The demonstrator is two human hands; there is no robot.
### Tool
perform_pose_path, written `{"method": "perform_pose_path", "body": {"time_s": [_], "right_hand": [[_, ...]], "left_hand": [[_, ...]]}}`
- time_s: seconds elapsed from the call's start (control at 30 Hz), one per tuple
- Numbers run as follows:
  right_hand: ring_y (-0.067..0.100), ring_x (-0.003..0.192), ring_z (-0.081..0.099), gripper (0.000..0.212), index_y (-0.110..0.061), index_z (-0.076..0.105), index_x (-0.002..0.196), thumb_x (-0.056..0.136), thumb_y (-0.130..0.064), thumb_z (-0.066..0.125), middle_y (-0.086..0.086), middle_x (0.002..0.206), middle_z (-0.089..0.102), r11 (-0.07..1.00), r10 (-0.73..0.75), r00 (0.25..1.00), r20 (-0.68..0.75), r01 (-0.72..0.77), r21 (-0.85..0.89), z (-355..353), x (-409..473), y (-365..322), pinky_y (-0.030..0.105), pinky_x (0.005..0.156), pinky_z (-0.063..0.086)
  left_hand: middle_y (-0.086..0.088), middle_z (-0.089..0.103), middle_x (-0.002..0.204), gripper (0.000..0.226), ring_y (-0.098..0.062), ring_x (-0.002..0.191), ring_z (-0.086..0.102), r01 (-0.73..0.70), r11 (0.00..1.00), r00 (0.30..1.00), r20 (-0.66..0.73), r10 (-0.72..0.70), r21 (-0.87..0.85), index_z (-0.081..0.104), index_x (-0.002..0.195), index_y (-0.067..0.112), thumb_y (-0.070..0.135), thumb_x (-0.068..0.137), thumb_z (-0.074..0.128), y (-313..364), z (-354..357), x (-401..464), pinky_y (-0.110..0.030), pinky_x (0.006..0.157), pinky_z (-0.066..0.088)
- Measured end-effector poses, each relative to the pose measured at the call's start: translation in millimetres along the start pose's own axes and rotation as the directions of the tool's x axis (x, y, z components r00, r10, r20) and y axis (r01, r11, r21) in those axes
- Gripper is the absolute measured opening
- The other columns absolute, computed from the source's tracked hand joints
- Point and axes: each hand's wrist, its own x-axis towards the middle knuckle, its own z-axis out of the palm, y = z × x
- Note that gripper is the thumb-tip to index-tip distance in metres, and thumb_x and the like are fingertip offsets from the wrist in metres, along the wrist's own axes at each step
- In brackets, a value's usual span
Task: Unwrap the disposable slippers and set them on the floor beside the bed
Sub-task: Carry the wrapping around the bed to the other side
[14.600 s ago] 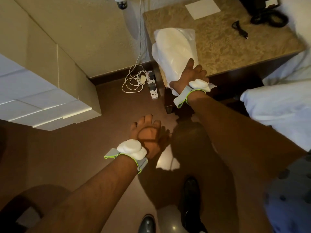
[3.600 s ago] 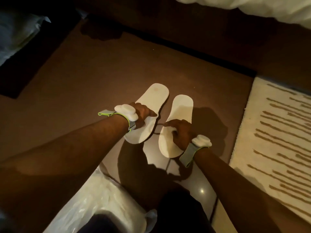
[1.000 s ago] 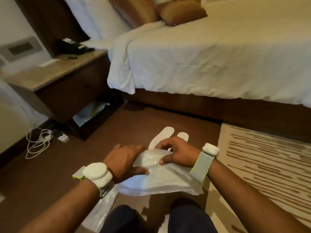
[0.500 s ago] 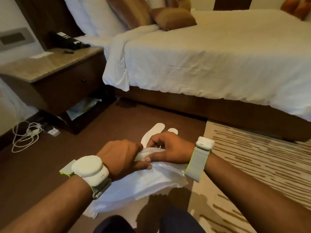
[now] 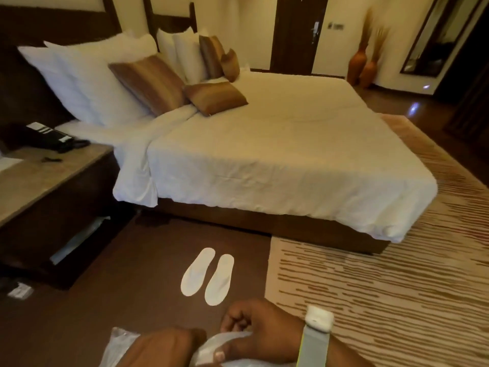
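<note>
Two white disposable slippers lie flat and side by side on the brown floor, the left slipper (image 5: 198,271) and the right slipper (image 5: 219,279), toes toward the bed (image 5: 264,154). At the bottom edge my left hand (image 5: 161,348) and my right hand (image 5: 262,331) both grip the crumpled clear plastic wrapper (image 5: 211,350), close together. The hands are well short of the slippers and touch neither. A white band sits on my right wrist.
A dark nightstand (image 5: 53,197) with a black phone (image 5: 50,139) stands at left, plastic in its lower shelf. A striped rug (image 5: 383,287) covers the floor at right. Brown cushions and white pillows lie at the bed's head. A door and vases stand far back.
The view has lifted, so the whole bed shows and my hands sit lower in frame. The slippers are uncovered on the floor. Both hands have bunched the wrapper tighter.
</note>
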Motion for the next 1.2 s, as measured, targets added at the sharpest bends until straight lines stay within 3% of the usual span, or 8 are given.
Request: {"method": "perform_pose_path", "body": {"time_s": [0.17, 0.27, 0.37, 0.5, 0.67, 0.77, 0.9, 1.2], "right_hand": [[0.006, 0.077, 0.062, 0.053, -0.031, 0.067, 0.093, 0.059, -0.072, 0.07, -0.011, 0.082, 0.068, 0.993, 0.063, 0.986, -0.155, -0.077, -0.086, -78.5, -70.6, -80.1, 0.029, 0.07, 0.052], [0.001, 0.081, 0.061, 0.06, -0.041, 0.063, 0.096, 0.053, -0.082, 0.064, -0.018, 0.084, 0.066, 0.986, 0.075, 0.957, -0.279, -0.113, -0.121, -130.8, -114.0, -117.4, 0.029, 0.076, 0.054], [-0.005, 0.093, 0.061, 0.058, -0.048, 0.059, 0.103, 0.056, -0.082, 0.062, -0.022, 0.096, 0.067, 0.992, 0.08, 0.911, -0.404, -0.114, -0.061, -171.6, -153.5, -137.2, 0.022, 0.082, 0.052], [-0.015, 0.105, 0.053, 0.061, -0.06, 0.048, 0.112, 0.057, -0.086, 0.057, -0.035, 0.107, 0.061, 0.988, 0.145, 0.768, -0.623, -0.083, 0.127, -204.2, -213.8, -153.0, 0.009, 0.081, 0.043], [0.0, 0.106, 0.057, 0.073, -0.063, 0.036, 0.121, 0.058, -0.068, 0.073, -0.03, 0.124, 0.047, 0.931, 0.264, 0.568, -0.779, 0.063, 0.361, -217.2, -273.5, -135.5, 0.02, 0.08, 0.05], [0.004, 0.106, 0.059, 0.064, -0.063, 0.039, 0.113, 0.06, -0.061, 0.077, -0.018, 0.12, 0.057, 0.893, 0.33, 0.437, -0.837, 0.142, 0.427, -233.7, -313.8, -112.2, 0.028, 0.084, 0.049], [-0.011, 0.104, 0.052, 0.051, -0.066, 0.043, 0.107, 0.065, -0.059, 0.07, -0.026, 0.115, 0.055, 0.89, 0.366, 0.306, -0.879, 0.161, 0.426, -271.5, -365.1, -73.1, 0.013, 0.079, 0.044], [0.02, 0.122, 0.046, 0.068, -0.028, 0.029, 0.143, 0.084, -0.044, 0.061, -0.001, 0.137, 0.041, 0.924, 0.296, 0.142, -0.945, -0.294, 0.245, -382.4, -496.9, 29.8, 0.027, 0.097, 0.036]], "left_hand": [[0.029, 0.048, 0.095, 0.034, 0.028, 0.083, 0.048, -0.014, 0.994, 0.996, -0.092, 0.004, -0.109, 0.058, 0.089, 0.042, 0.072, 0.08, 0.045, 86.2, -98.7, -52.4, 0.0, 0.073, 0.034], [0.021, 0.053, 0.112, 0.05, 0.032, 0.079, 0.045, -0.1, 0.978, 0.989, -0.124, 0.078, -0.182, 0.059, 0.107, 0.044, 0.079, 0.076, 0.043, 124.0, -152.5, -72.2, 0.0, 0.07, 0.034], [-0.002, 0.053, 0.138, 0.058, 0.004, 0.116, 0.051, -0.087, 0.965, 0.994, -0.082, 0.069, -0.246, 0.06, 0.114, 0.039, 0.079, 0.076, 0.043, 149.8, -191.2, -76.5, -0.017, 0.088, 0.043], [0.007, 0.05, 0.142, 0.052, -0.029, 0.142, 0.028, -0.091, 0.962, 0.996, -0.033, 0.085, -0.256, 0.061, 0.102, 0.045, 0.082, 0.072, 0.041, 200.6, -231.0, -75.6, -0.047, 0.111, 0.031], [0.031, 0.058, 0.106, 0.053, 0.011, 0.104, 0.048, -0.189, 0.904, 0.981, -0.044, 0.187, -0.383, 0.061, 0.114, 0.038, 0.074, 0.077, 0.047, 269.3, -243.7, -54.0, -0.021, 0.096, 0.038], [0.02, 0.07, 0.092, 0.048, 0.007, 0.087, 0.062, -0.222, 0.871, 0.974, -0.052, 0.222, -0.438, 0.069, 0.101, 0.036, 0.072, 0.076, 0.05, 325.0, -239.3, -34.7, -0.014, 0.08, 0.047], [0.023, 0.07, 0.102, 0.044, 0.005, 0.094, 0.063, -0.259, 0.85, 0.962, -0.049, 0.268, -0.458, 0.067, 0.107, 0.037, 0.067, 0.081, 0.049, 407.4, -218.9, -2.8, -0.024, 0.09, 0.049], [0.012, 0.07, 0.108, 0.041, -0.006, 0.104, 0.062, -0.337, 0.806, 0.941, -0.15, 0.302, -0.486, 0.064, 0.112, 0.027, 0.056, 0.088, 0.049, 624.8, -158.2, 57.0, -0.032, 0.097, 0.046]]}}
